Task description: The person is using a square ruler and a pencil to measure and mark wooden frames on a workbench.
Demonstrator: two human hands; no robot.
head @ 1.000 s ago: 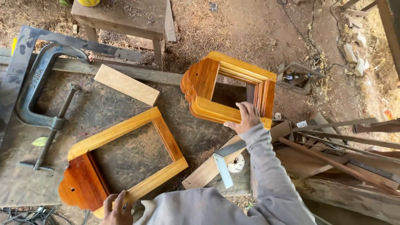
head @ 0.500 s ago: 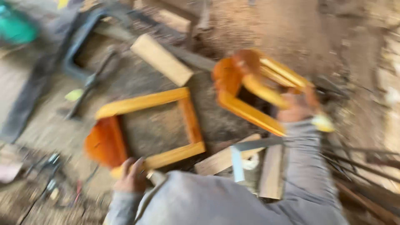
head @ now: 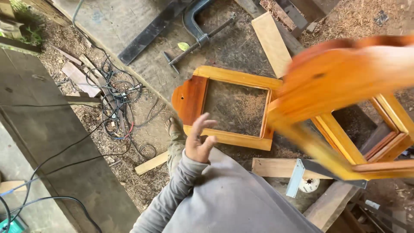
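Left hand [head: 199, 142] raised over the bench edge, fingers apart, palm open, holding nothing; grey sleeve runs down to the bottom edge. Just beyond it a flat frame [head: 233, 108] lies on the dusty bench: varnished orange wood, square opening, darker rounded end piece on its left side, sawdust showing through the middle. A second lifted frame [head: 345, 108] fills the right side, close to the camera, same glossy orange wood, stepped inner moulding, motion-blurred and cut off by the right edge. Right hand not visible, so its grip cannot be told. Iron C-clamp [head: 198, 30] and a pale plank [head: 271, 43] lie at top. Tangled black cables [head: 116, 108] on wood shavings at left. Metal square [head: 319, 172] partly hidden under the lifted frame.
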